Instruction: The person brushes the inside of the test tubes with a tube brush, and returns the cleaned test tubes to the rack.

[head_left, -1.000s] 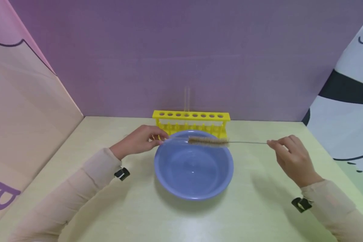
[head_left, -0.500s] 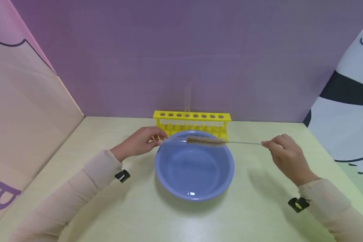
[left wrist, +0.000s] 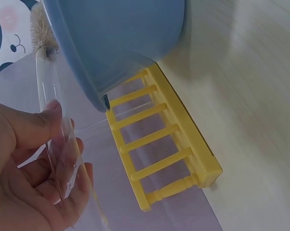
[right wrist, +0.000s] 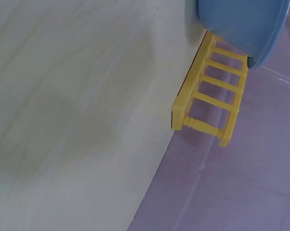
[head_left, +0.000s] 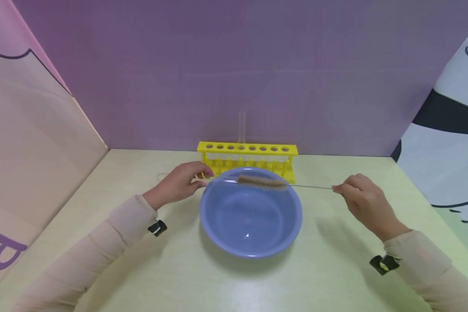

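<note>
**While a left hand (head_left: pixel 177 183) is gripping a clear tube (left wrist: pixel 49 82), a right hand (head_left: pixel 368 203) is pinching a brush (head_left: pixel 262 182)**

As the two hands are facing each other across a blue bowl (head_left: pixel 249 255), the left is curling thumb and fingers around the tube, closing partway to its width. The right is closing thumb and fingertips on the end of the brush's thin wire handle. Tube and brush are lying nearly level, end to end, above the far part of the bowl, and the tan bristles are meeting the tube's mouth; how far they are reaching inside is hard to tell. The bowl is sitting on a pale worktop (head_left: pixel 249 281). Just behind it, a yellow rack (left wrist: pixel 188 129) is standing before a purple wall (head_left: pixel 234 56), and a second clear tube (head_left: pixel 242 128) is rising upright from the rack's middle. Pale sleeves (head_left: pixel 97 247) are covering both arms.
</note>
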A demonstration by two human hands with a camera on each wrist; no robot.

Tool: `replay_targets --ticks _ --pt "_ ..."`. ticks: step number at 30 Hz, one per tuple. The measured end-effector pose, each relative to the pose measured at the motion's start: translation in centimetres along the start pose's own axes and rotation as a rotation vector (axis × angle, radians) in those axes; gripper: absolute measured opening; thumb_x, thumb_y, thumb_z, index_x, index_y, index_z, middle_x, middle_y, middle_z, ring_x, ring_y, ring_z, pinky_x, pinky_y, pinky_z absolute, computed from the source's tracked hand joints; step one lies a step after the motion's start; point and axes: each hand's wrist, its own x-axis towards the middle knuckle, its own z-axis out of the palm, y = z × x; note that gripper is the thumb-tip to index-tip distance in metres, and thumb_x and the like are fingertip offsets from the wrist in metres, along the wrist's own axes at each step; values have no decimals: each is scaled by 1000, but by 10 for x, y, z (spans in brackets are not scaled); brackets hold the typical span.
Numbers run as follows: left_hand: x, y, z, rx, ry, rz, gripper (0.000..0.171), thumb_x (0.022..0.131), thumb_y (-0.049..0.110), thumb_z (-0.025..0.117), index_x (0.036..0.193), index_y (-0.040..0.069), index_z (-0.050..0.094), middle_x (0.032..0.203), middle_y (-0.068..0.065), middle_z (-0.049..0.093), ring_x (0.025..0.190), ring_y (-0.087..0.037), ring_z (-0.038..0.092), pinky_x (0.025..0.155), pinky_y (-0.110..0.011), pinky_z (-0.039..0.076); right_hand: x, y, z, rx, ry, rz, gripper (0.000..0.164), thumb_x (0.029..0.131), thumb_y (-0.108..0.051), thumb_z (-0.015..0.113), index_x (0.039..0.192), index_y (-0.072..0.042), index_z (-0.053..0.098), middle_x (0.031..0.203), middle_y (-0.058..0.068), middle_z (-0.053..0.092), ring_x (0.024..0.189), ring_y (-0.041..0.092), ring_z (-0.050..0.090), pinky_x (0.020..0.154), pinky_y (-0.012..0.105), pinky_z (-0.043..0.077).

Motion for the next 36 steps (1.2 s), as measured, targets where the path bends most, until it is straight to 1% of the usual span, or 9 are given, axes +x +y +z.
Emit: replay_targets --ticks 5,7,9,10,12,13,24,32,36 --pt "-1 -2 4 54 58 46 27 78 -3 73 102 1 64 97 -7 65 90 -22 59 80 -37 51 1 0 -1 47 -62 57 48 102 -27 35 76 -2 67 70 6 58 64 19 50 60 26 42" --pt "-1 -2 5 70 72 53 27 77 -4 73 102 1 64 97 -7 65 91 -23 59 81 -37 50 2 0 -1 54 -82 69 28 97 -14 52 75 -2 67 71 6 59 65 18 52 61 25 43" --pt "-2 -1 5 83 73 42 28 77 -4 73 103 1 63 98 -7 64 92 -23 59 82 -37 50 4 -1 -2 58 -113 89 11 84 4 66 75 -4 67 73 4 60 66 16 53 61 23 44" --pt "-2 0 5 83 70 30 29 77 -4 73 104 1 63 99 -8 64 93 -23 59 83 -37 50 5 -1 -2 59 -131 102 16 75 12 71 75 -4 67 73 3 60 65 15 54 61 22 44" --pt "-3 1 5 94 64 11 31 77 -5 73 105 2 63 101 -8 64 96 -24 58 85 -37 50 6 -3 -3 57 -165 127 36 56 24 75 76 -6 67 73 0 61 65 13 54 61 19 44" --pt "-4 2 4 99 62 3 31 77 -5 73 106 2 63 102 -9 64 97 -24 58 86 -37 50 7 -3 -3 64 -180 143 38 55 24 76 76 -7 67 73 -1 61 65 12 55 60 18 44" --pt "-5 5 5 189 109 32 35 77 -7 72 108 5 61 106 -6 61 100 -21 53 90 -35 48 14 2 -11 212 -308 284 34 64 16 76 76 -14 67 72 -9 65 65 0 57 61 11 44" --pt "-6 6 8 222 142 83 35 77 -8 71 107 6 60 105 -6 60 99 -22 53 89 -34 48 18 3 -16 305 -457 429 26 74 6 74 76 -18 67 72 -11 66 64 -1 58 57 19 49" --pt "-6 6 9 225 151 107 35 77 -9 71 106 6 59 105 -6 60 99 -22 53 89 -34 48 20 2 -16 319 -500 469 21 77 3 74 76 -17 67 72 -12 65 64 -4 57 56 21 50"
